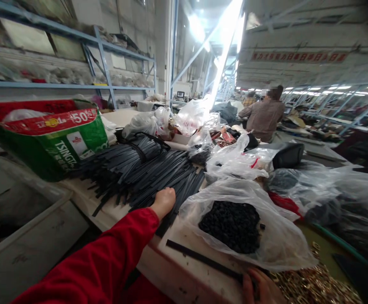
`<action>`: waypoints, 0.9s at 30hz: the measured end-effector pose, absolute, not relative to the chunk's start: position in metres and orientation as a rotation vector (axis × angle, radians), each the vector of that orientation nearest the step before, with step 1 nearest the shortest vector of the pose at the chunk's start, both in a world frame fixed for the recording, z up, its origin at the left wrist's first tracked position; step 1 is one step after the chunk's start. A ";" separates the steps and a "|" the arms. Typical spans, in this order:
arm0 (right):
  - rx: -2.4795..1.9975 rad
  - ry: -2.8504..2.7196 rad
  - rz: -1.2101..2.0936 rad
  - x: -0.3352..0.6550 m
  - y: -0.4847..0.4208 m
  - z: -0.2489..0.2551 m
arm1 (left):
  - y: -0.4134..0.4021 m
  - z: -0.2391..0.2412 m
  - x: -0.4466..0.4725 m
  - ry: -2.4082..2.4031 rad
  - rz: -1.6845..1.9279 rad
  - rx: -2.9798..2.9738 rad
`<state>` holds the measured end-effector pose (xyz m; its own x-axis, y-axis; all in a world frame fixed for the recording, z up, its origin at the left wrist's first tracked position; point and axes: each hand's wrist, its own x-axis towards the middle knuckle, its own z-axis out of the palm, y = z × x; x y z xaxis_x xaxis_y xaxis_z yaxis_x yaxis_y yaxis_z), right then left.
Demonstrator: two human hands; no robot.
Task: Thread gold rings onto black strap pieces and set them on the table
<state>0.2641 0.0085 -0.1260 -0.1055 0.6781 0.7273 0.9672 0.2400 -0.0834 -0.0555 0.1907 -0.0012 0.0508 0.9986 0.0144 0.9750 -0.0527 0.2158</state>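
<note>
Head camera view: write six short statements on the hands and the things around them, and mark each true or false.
1. The right hand grips one end of a single dark strip. True.
2. The left hand, in a red sleeve, is at the pile of dark strips. True.
3. The single dark strip lies on top of the pile. False: it lies on the near side of the nearest plastic bag.
4. Gold-coloured pieces lie at the picture's lower right. True.
5. The nearest plastic bag holds the gold-coloured pieces. False: it holds small black pieces.
6. The pile is right of that bag. False: left.
</note>
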 end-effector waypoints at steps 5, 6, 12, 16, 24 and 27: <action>-1.528 -1.773 -0.440 0.250 -0.001 -0.107 | 0.174 0.022 -0.061 1.994 0.381 2.124; -1.515 -1.727 -0.391 0.242 -0.005 -0.100 | 0.165 0.031 -0.063 1.958 0.430 2.137; -1.424 -1.442 0.669 0.166 -0.034 -0.041 | 0.088 0.069 -0.055 1.271 0.957 1.575; -1.386 -1.106 1.178 0.151 -0.041 -0.019 | 0.044 0.057 -0.045 1.111 1.049 1.135; -1.510 -0.829 1.088 0.206 -0.041 -0.028 | -0.020 0.008 -0.038 0.896 0.147 1.100; -1.502 -0.883 1.143 0.202 -0.038 -0.031 | -0.012 0.018 -0.022 0.938 0.184 1.595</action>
